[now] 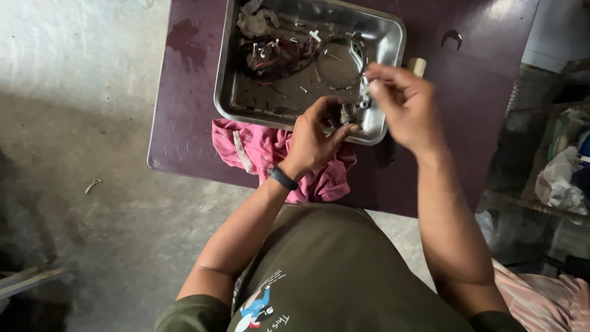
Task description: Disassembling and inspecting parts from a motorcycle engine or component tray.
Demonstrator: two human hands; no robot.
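- My left hand (313, 138) closes its fingers around a small grey metal part (348, 114), held just over the near rim of the steel tray (228, 74).
- My right hand (402, 104) hovers beside it, fingertips pinched narrow; whether they hold anything, I cannot tell.
- A pink rag (264, 150) lies under the tray's near edge on the maroon table (184, 123).

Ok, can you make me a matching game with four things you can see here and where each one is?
Things:
1. pink rag
2. small metal part
3. black wristband
4. metal tray

Places:
A. on the left wrist
B. on the purple table, holding wires and parts
C. pinched in the left hand, right hand close above
D. bunched on the table under the tray's near edge

Pairs: 1-D, 2-C, 3-A, 4-B
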